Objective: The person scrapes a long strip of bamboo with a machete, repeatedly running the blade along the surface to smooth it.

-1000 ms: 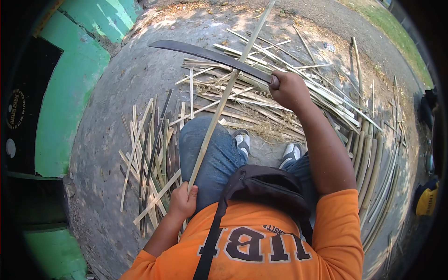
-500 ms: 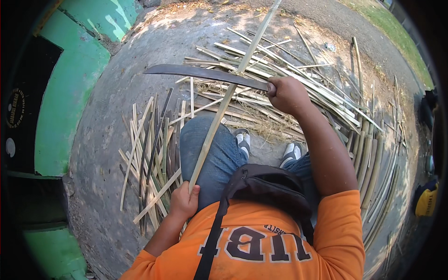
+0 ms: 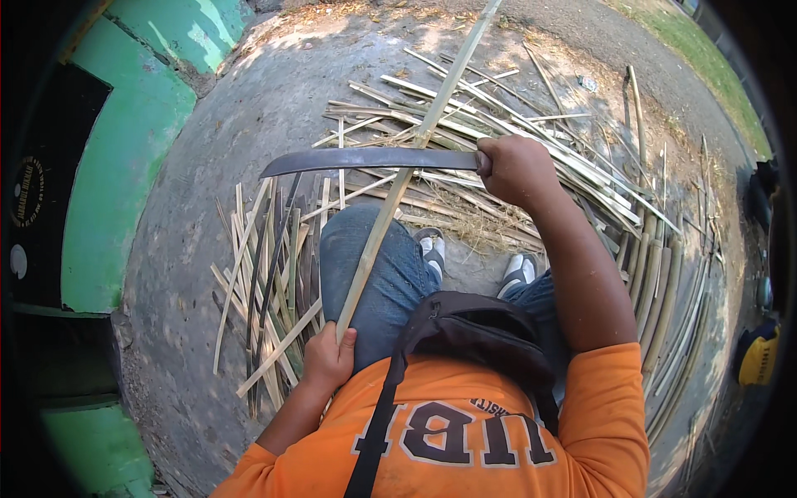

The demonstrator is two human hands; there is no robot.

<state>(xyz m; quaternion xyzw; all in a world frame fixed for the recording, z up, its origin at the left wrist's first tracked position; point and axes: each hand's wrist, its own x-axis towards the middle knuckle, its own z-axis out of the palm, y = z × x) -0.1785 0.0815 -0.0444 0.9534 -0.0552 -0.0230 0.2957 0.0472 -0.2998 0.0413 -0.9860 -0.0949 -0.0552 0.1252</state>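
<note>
My left hand (image 3: 330,357) grips the near end of a long, pale bamboo strip (image 3: 378,232), beside my left thigh. The strip slants up across my knee and away to the top of the picture. In my right hand (image 3: 521,172) is the handle of a machete (image 3: 357,159), most of the handle hidden by my fist. The long dark blade points left and lies across the strip at its middle, apparently touching it. A node on the strip shows just beyond the blade.
Split bamboo strips (image 3: 490,124) lie heaped on the ground ahead of me. Another pile of strips (image 3: 264,274) is by my left leg. Bamboo poles (image 3: 652,282) lie to my right. A green wall (image 3: 124,191) stands at the left. A black bag (image 3: 477,332) rests on my lap.
The machete has come slightly nearer to me along the strip, its blade tip dipping lower. My left hand and the strip have hardly moved.
</note>
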